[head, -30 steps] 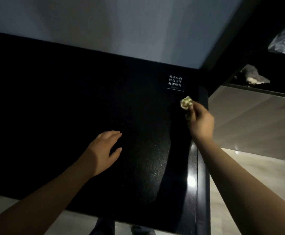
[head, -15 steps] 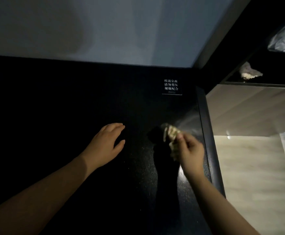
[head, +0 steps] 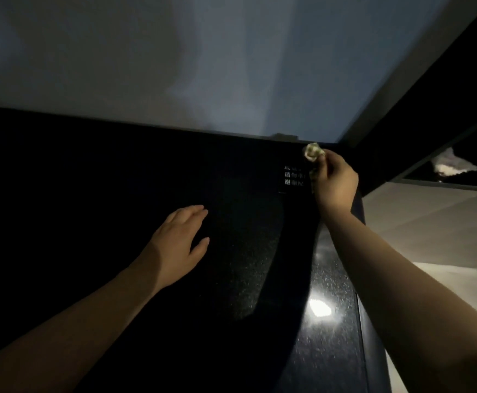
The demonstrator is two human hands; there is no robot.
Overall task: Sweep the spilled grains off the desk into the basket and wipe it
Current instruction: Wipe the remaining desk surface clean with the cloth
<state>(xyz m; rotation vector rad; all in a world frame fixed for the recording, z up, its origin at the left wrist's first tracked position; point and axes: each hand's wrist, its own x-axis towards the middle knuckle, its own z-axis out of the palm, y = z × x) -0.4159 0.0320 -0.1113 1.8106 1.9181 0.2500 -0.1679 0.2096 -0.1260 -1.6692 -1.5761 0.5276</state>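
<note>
Status as I read it from the remote station:

- Right hand (head: 335, 180): fingers curled, pinching a crumpled pale wad (head: 312, 151) at the far right corner of the black desk (head: 89, 222), just beside the white printed label (head: 294, 175). In this dim view I cannot tell whether the wad touches the surface.
- Left hand (head: 177, 245): released, fingers straight, palm down on the desk.
- Fine pale specks (head: 246, 265) lie between the hands.

dim room, pale grey wall (head: 175, 66) ahead with soft shadows, grey trim (head: 419, 63) and black panel (head: 464, 89) slanting at right, tan panel (head: 430, 217) below it, pale floor (head: 475, 275) at lower right
</note>
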